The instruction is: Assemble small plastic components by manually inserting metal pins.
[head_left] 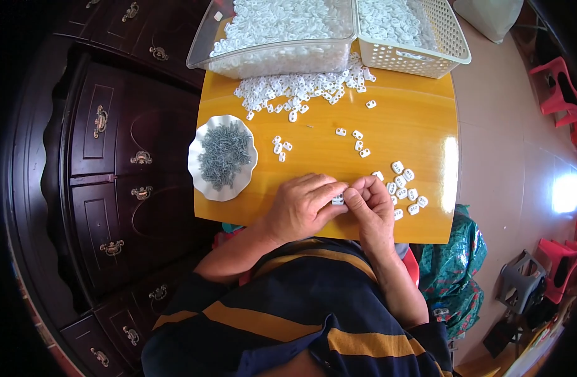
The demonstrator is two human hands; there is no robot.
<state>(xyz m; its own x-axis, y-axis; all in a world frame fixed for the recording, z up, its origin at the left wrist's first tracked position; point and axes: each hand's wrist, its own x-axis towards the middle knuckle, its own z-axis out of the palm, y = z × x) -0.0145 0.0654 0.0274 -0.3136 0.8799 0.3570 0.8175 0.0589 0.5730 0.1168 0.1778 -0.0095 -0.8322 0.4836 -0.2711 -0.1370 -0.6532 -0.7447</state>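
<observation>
My left hand (304,206) and my right hand (371,202) meet at the front edge of a small orange table (414,135). Between their fingertips both pinch one small white plastic piece (337,200). Just right of my right hand lies a cluster of several finished-looking white pieces (406,188). A white scalloped dish (204,179) holding many small grey metal parts (224,154) sits to the left of my left hand. A loose heap of white pieces (301,88) lies at the far side of the table.
A clear plastic tub (269,60) and a white perforated basket (420,60), both full of white pieces, stand at the back. A dark wooden cabinet with brass handles (106,157) is on the left. Red stools (558,88) and a green bag (461,264) stand on the right.
</observation>
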